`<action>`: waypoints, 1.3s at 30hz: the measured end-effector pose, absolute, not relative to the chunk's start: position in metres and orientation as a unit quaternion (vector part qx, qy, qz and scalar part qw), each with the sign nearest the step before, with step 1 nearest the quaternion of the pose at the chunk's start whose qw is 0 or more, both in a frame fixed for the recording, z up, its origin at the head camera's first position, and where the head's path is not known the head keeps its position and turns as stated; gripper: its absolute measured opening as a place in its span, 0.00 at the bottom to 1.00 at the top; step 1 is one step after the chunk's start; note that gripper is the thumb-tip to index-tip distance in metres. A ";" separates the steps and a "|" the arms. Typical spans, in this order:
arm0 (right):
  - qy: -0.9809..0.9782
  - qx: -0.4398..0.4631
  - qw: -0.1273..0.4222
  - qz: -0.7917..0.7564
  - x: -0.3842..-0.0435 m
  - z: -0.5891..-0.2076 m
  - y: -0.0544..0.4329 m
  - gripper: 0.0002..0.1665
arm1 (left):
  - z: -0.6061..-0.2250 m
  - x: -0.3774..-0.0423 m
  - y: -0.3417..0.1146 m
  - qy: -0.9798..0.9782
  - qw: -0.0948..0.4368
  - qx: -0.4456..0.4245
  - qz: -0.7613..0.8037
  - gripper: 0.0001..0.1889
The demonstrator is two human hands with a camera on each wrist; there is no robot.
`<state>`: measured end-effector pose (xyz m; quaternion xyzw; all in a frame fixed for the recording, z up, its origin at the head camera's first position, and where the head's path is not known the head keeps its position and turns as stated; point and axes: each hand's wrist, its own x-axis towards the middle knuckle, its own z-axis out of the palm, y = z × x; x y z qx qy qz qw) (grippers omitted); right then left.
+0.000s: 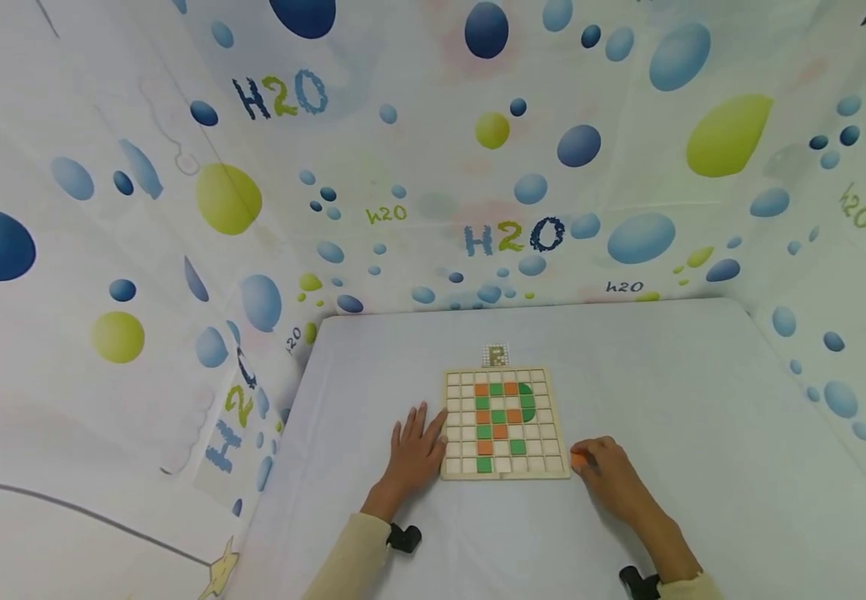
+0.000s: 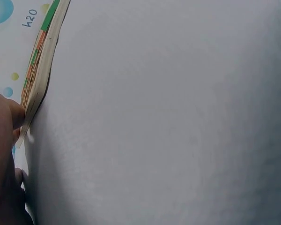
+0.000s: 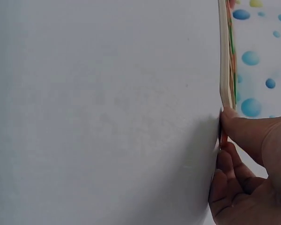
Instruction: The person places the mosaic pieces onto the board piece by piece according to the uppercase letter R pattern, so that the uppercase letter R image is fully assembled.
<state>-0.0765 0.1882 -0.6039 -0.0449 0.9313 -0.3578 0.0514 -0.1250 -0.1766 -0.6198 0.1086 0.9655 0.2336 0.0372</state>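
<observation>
A wooden grid board (image 1: 457, 468) lies on the white-covered table, with orange and green tiles forming a letter P shape with a leg. My left hand (image 1: 414, 454) rests at the board's left edge, fingers stretched out; the left wrist view catches part of that hand (image 2: 4, 154) against the board's side (image 2: 44, 70). Beside the lower right corner, my right hand (image 1: 613, 479) pinches an orange tile (image 1: 578, 459) between thumb and fingers. In the right wrist view the tile (image 3: 224, 136) shows as a thin orange edge by the thumb.
A small pattern card (image 1: 496, 355) with a P stands just behind the board. White cloth (image 1: 650, 375) covers the table. Behind and at the sides hangs a curtain (image 1: 433, 150) printed with blue and green drops. Dark straps with wrist cameras (image 1: 405, 538) sit on both wrists.
</observation>
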 end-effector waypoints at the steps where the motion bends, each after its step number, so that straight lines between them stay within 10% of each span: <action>1: 0.931 -0.042 0.052 -0.359 -0.077 -0.604 0.189 0.14 | -0.619 -0.125 -0.176 0.965 0.039 0.109 0.234 0.28; 39: 0.919 -0.112 0.023 -0.377 -0.077 -0.602 0.131 0.11 | -0.618 -0.122 -0.177 0.965 0.043 0.104 0.236 0.28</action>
